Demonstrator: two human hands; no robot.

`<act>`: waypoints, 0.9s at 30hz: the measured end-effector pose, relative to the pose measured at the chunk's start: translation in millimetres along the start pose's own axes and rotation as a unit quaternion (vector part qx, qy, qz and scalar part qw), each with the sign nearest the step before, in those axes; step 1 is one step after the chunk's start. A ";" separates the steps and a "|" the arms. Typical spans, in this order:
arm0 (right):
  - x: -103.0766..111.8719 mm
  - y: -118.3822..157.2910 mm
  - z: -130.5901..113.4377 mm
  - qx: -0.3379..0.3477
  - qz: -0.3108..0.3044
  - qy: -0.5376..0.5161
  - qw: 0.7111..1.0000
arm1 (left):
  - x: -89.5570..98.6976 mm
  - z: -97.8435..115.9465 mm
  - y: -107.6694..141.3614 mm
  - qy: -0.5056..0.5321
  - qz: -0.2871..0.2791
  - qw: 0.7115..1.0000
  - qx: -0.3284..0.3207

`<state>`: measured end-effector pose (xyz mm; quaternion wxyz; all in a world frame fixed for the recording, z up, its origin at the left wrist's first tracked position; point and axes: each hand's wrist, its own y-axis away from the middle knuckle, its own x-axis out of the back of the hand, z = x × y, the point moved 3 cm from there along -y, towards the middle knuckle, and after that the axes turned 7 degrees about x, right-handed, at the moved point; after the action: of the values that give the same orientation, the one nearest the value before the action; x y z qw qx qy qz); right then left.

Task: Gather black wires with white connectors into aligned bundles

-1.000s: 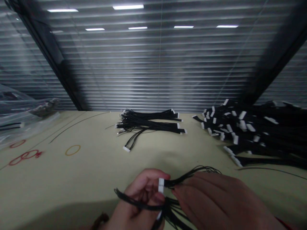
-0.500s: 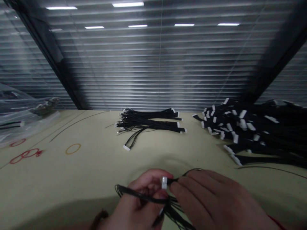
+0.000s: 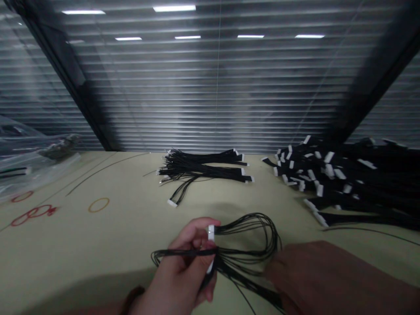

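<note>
My left hand (image 3: 182, 262) is shut around a bundle of thin black wires (image 3: 244, 253) and pinches a white multi-pin connector (image 3: 211, 232) between thumb and fingers. A second white connector shows just below that hand. The wires loop out to the right and hang down past the lower edge of the picture. My right hand (image 3: 311, 280), blurred by motion, lies at the right of the loop, its fingertips beside the wires. It holds nothing that I can see.
A smaller bundle of connector-ended black wires (image 3: 203, 168) lies on the pale yellow table mat (image 3: 108, 245), with a large heap (image 3: 337, 183) to its right. Rubber bands (image 3: 98, 204) and a plastic bag (image 3: 29, 164) lie left. Window blinds stand behind.
My right hand has let go of the wires and moved right and down. The wire loop has spread open, and my left hand with its connector has shifted slightly left and up.
</note>
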<state>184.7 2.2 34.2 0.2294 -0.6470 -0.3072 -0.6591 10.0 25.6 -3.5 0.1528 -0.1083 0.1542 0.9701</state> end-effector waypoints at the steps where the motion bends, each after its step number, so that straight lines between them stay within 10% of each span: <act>1: 3.8 -6.5 -3.0 -0.010 -0.003 -0.046 0.999 | -1.1 1.0 1.0 -0.004 -0.009 1.000 -0.003; 10: 9.9 -19.8 -17.1 -0.005 0.193 -0.135 0.972 | -5.6 2.6 3.3 -0.022 -0.018 0.999 -0.017; 22: 24.9 -20.1 -9.7 -0.054 0.149 -0.235 0.959 | -6.1 1.5 5.8 -0.038 -0.029 0.999 -0.016; 27: 48.6 8.2 24.6 0.064 0.100 -0.311 0.943 | -1.2 -2.9 2.3 -0.024 -0.010 1.000 -0.001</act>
<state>205.2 18.3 82.7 0.2279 -0.8311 -0.3390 -0.3775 10.8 22.2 -5.3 0.1659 -0.0867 0.1482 0.9711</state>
